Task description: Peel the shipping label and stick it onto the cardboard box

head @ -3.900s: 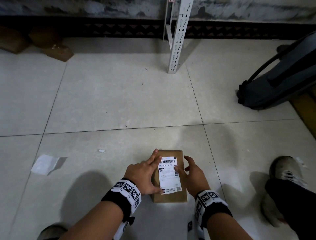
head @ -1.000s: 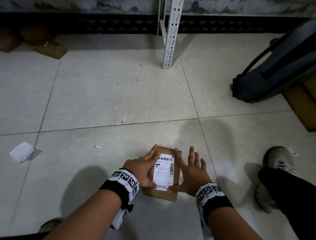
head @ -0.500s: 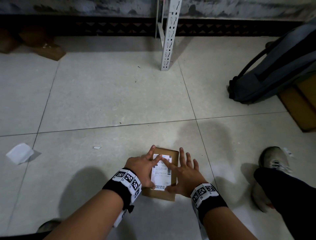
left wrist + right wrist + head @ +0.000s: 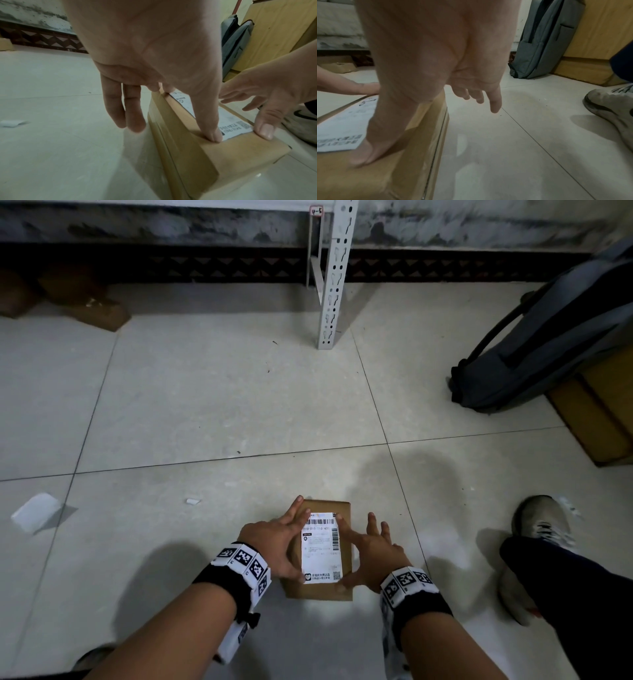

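Note:
A small brown cardboard box (image 4: 345, 571) lies flat on the tiled floor between my hands. A white shipping label (image 4: 321, 547) with barcodes lies flat on its top. My left hand (image 4: 279, 542) rests along the box's left side, fingers straight, its thumb pressing the label's near left corner (image 4: 223, 133). My right hand (image 4: 368, 554) lies on the right side with fingers spread; its forefinger reaches the label's far right corner and its thumb presses the near right corner (image 4: 353, 145). In the wrist views the box (image 4: 223, 155) and box top (image 4: 342, 175) show under both thumbs.
A white metal shelf post (image 4: 330, 285) stands at the back. A grey backpack (image 4: 548, 344) leans on a yellow box (image 4: 596, 412) at the right. A white backing paper (image 4: 36, 511) lies at the left, a small scrap (image 4: 192, 501) nearer. A shoe (image 4: 537, 525) stands right.
My right forefinger has slid from the middle of the label up to its far right corner, uncovering the barcode. The left hand stays at the label's left edge.

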